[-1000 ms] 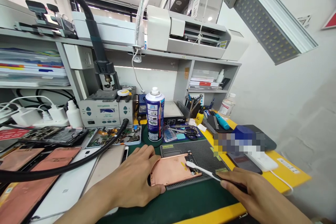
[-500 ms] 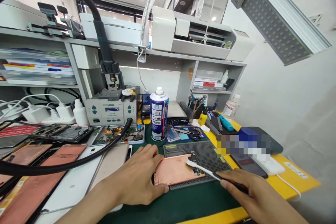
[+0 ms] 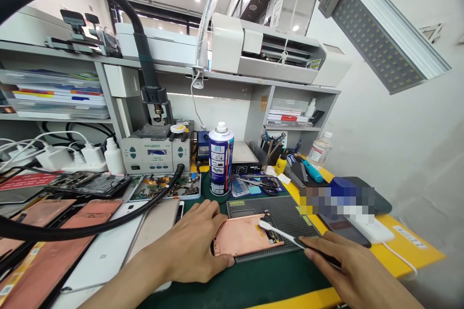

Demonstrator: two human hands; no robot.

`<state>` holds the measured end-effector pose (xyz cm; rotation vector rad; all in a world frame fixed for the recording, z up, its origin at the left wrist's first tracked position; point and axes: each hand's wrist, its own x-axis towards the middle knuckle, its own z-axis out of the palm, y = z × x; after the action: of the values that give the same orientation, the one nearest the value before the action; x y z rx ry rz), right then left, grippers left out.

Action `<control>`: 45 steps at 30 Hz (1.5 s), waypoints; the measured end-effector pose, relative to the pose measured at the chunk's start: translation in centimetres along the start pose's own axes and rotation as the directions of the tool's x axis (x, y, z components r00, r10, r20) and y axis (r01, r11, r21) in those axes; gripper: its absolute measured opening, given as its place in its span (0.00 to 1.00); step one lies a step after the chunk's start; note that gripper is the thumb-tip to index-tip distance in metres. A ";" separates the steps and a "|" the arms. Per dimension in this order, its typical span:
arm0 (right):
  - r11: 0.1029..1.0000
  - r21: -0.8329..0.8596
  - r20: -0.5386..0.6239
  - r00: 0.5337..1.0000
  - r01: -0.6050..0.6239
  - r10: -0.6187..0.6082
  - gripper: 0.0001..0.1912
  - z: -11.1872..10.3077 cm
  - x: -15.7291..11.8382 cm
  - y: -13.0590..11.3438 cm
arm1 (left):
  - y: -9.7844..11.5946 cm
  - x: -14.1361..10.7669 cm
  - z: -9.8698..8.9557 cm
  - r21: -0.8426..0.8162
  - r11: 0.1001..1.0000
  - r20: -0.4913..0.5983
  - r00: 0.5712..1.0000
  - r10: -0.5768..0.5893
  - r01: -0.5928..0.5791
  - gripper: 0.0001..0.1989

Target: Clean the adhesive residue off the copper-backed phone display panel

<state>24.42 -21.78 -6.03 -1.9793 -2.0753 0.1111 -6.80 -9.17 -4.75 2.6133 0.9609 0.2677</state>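
Note:
A pink phone shell (image 3: 242,236) lies on a dark perforated pad (image 3: 286,212), its right end black with small parts. My left hand (image 3: 197,241) grips the shell's left end between thumb and fingers. In my right hand (image 3: 337,260) is a brush (image 3: 286,235) with a white head and neck and a black handle. The brush head touches or hovers just over the shell near the black part; the exact contact cannot be made out. Behind the pad stands a blue and white spray can (image 3: 220,161).
Several phone shells lie at the left, beside a tray of small parts (image 3: 145,187). A black hose (image 3: 119,231) arches over them from a grey soldering station (image 3: 155,154). Scissors (image 3: 266,182) lie behind the pad. A phone (image 3: 340,229) and a white power strip (image 3: 373,231) are at the right.
The brush head has shifted very slightly on the shell, and its yellowish bristles now show less. Both hands keep their hold. The whole view has moved a little.

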 end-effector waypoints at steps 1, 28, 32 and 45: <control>1.000 0.011 -0.014 1.000 0.000 0.000 0.20 0.1 -0.1 0.1 | 0.1 0.0 -0.1 -0.002 1.000 0.003 1.000 0.001 -0.001 0.26; 0.985 0.162 -0.021 0.998 -0.060 0.064 0.18 0.4 -0.7 2.4 | 0.1 0.0 0.0 -0.006 1.000 0.004 1.000 -0.015 0.015 0.26; 0.989 0.140 -0.098 0.993 -0.047 0.061 0.19 0.9 0.3 1.8 | 0.6 0.0 -0.6 -0.016 0.999 0.037 0.999 -0.034 0.035 0.26; 0.991 0.094 -0.025 0.995 -0.095 0.098 0.22 0.8 -0.3 2.9 | 1.0 0.1 -1.2 -0.026 0.998 0.074 0.996 -0.048 0.050 0.26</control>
<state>27.05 -21.84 -7.50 -2.0125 -1.9203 0.1928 -6.47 -9.56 -3.23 2.5516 0.9874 0.1703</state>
